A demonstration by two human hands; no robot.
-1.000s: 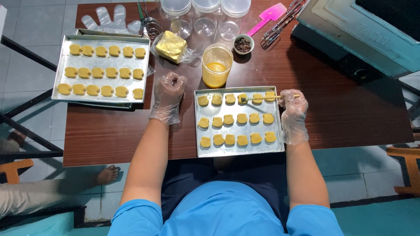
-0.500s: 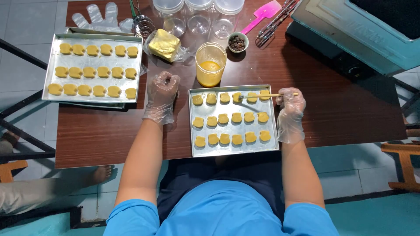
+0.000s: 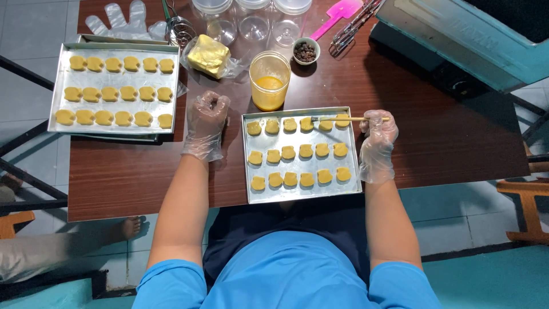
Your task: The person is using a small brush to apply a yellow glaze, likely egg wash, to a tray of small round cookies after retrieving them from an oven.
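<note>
**Brush over the top row of cookies**

The right hand (image 3: pixel 377 137), in a clear glove, is closed around a thin brush (image 3: pixel 351 119). The brush lies across the top row of the cookies (image 3: pixel 298 151) on the tray (image 3: pixel 302 194) in the middle of the frame. The left hand (image 3: pixel 205 123), also gloved, is closed in a loose fist and holds nothing; it rests on the counter (image 3: pixel 434 131) just left of this tray.

Above the tray stands a cup (image 3: pixel 269 80) with yellow liquid. A small bowl (image 3: pixel 305 51) holds dark pieces. A second tray (image 3: pixel 60 86) at the upper left carries three rows of cookies.

Compared with a moment ago, both hands keep the same places.
</note>
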